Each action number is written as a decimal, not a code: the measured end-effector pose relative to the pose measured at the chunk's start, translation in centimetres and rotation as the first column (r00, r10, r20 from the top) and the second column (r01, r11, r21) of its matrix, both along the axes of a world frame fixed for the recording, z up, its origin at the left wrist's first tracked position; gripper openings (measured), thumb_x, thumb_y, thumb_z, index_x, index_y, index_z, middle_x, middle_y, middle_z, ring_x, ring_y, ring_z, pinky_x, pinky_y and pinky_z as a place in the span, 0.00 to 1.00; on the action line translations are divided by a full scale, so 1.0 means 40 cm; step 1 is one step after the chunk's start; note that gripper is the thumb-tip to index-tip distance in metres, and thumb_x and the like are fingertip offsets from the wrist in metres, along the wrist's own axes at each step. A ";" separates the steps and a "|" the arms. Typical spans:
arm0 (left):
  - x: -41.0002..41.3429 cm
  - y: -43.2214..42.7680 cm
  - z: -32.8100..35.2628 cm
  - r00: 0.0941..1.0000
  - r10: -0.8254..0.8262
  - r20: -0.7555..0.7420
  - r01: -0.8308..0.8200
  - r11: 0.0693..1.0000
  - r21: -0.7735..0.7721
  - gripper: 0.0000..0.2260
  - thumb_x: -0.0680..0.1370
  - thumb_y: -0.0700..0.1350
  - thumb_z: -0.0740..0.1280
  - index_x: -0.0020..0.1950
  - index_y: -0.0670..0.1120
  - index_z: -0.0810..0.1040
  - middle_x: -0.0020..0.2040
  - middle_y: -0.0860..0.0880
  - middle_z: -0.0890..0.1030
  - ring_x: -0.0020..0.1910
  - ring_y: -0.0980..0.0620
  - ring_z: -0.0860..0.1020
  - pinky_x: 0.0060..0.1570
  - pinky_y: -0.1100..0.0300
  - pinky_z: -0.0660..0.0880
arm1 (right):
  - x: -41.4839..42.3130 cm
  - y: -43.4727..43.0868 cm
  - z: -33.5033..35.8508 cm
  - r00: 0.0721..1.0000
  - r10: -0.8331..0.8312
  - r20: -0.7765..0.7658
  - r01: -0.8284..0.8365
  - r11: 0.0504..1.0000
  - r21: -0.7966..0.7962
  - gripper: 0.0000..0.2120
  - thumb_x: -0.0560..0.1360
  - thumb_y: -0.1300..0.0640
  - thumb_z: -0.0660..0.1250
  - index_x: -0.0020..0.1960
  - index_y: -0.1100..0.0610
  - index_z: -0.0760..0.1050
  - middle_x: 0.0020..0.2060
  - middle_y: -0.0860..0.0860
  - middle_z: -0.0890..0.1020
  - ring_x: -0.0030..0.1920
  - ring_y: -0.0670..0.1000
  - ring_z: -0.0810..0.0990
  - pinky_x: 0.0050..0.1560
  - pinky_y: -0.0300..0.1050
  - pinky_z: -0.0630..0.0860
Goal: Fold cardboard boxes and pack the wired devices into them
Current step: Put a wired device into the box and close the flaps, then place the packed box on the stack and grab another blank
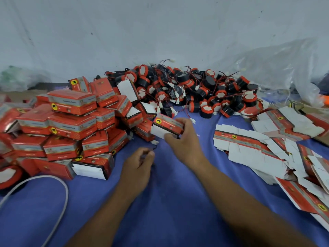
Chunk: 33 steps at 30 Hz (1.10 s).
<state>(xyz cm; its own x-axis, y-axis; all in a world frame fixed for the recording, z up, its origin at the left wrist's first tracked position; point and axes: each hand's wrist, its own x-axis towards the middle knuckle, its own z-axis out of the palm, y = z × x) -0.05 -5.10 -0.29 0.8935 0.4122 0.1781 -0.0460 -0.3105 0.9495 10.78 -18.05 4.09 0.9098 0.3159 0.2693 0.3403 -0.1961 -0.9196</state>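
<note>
In the head view, a red cardboard box point(168, 126) is held just above the blue cloth point(160, 202), at the near edge of the pile of folded boxes point(71, 122). It is gripped by the right hand point(185, 139), whose fingers are curled over its far side while the thumb is pressed on its white face. The left hand point(140, 163) is seen lower and nearer, its fingers curled loosely together. Whether something small and dark is pinched in them cannot be told through the blur.

The box is judged light and thin-walled, easily dented, so it is best taken across its long faces and not by the flaps. The wired devices point(195, 91), heaped beyond the hands, look like hard, light plastic drums trailing thin red and black leads with white plugs. The body should be grasped, since the leads are tangled and a pulled wire would likely drag neighbours along.

Flat unfolded blanks point(249, 139) are spread at the right, apart from the hands. A white cable point(65, 189) is looped at the lower left, and crumpled clear plastic point(284, 68) is banked at the far right. A loose white plug point(155, 142) lies between the two hands.
</note>
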 end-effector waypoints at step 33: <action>-0.009 -0.010 0.000 0.998 -0.044 -0.036 0.051 0.971 0.234 0.07 0.79 0.40 0.67 0.42 0.47 0.80 0.39 0.50 0.82 0.41 0.55 0.79 0.42 0.65 0.74 | 0.112 -0.328 -0.042 0.875 -0.052 0.482 0.483 0.172 -0.858 0.12 0.81 0.51 0.64 0.57 0.58 0.78 0.53 0.58 0.83 0.53 0.58 0.83 0.51 0.48 0.78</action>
<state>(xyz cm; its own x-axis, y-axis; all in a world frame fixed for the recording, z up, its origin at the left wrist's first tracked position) -0.41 -5.50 -0.29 0.9177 0.3188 0.2369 -0.0380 -0.5232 0.8514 15.25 -31.18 2.42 0.9381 0.2719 0.2147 0.2380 -0.9561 0.1713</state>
